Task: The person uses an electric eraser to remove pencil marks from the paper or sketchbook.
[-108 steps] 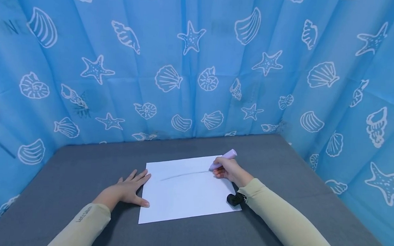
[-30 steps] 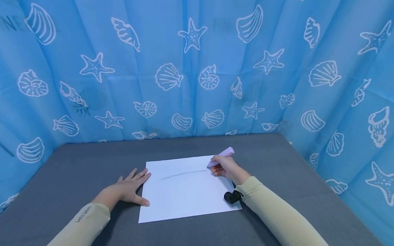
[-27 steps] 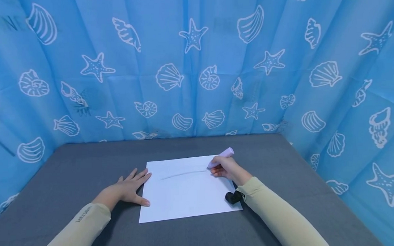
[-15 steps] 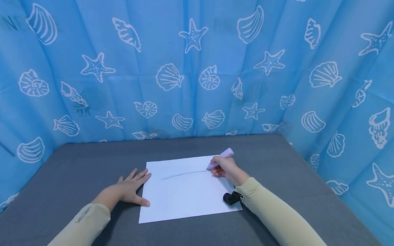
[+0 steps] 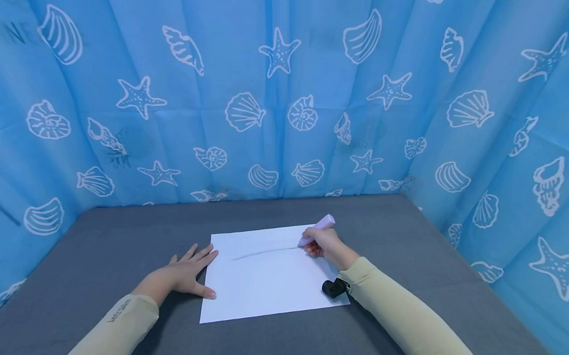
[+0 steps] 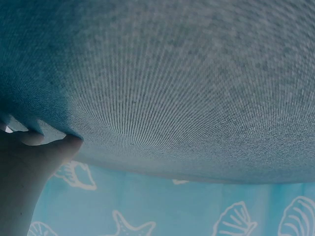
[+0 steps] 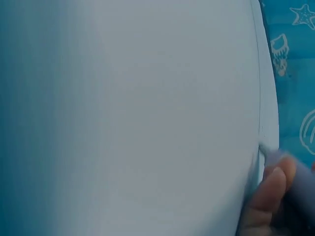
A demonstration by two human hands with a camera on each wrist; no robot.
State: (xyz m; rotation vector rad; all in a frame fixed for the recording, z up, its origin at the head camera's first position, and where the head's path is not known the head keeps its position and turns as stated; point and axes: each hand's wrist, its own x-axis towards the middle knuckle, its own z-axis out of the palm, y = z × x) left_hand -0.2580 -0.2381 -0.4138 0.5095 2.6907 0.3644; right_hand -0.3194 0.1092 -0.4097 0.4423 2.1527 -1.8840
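A sheet of white paper lies on the grey cloth-covered table. One thin, slightly bowed grey line runs across its upper half. My right hand grips a thick lilac marker at the paper's upper right, the marker's butt end tilted up and to the right. Its tip is right at the line's right end; the right wrist view shows the marker tip beside the line too. My left hand lies flat with fingers spread, fingertips and thumb on the paper's left edge.
Grey cloth covers the table around the paper. A blue curtain with white shells and starfish stands behind and to the right. A black wrist camera hangs under the right sleeve, over the paper's lower right corner.
Since the earliest frame my right hand has shifted slightly left with the marker. Over the last second the tip has come down a little to the line's end. My left hand stays put.
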